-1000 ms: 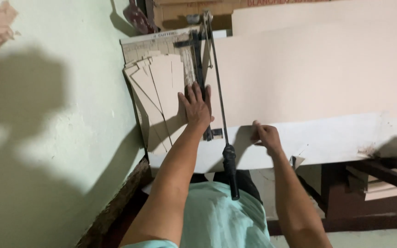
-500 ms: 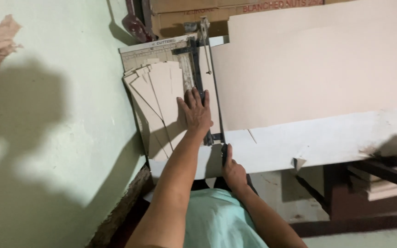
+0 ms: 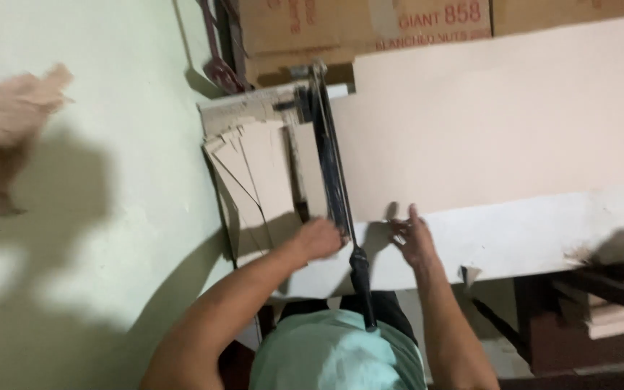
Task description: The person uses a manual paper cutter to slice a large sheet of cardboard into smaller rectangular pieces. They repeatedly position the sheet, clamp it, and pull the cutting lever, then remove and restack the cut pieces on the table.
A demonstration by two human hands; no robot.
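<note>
Your left hand (image 3: 319, 238) rests w/ fingers curled together on the cut strips (image 3: 265, 173) at the desk's (image 3: 529, 235) left end, prob. steadying them by the cutter blade (image 3: 330, 159). Right hand (image 3: 414, 242), fingers apart, pins the big sheet (image 3: 500, 123) flat at the front edge.
</note>
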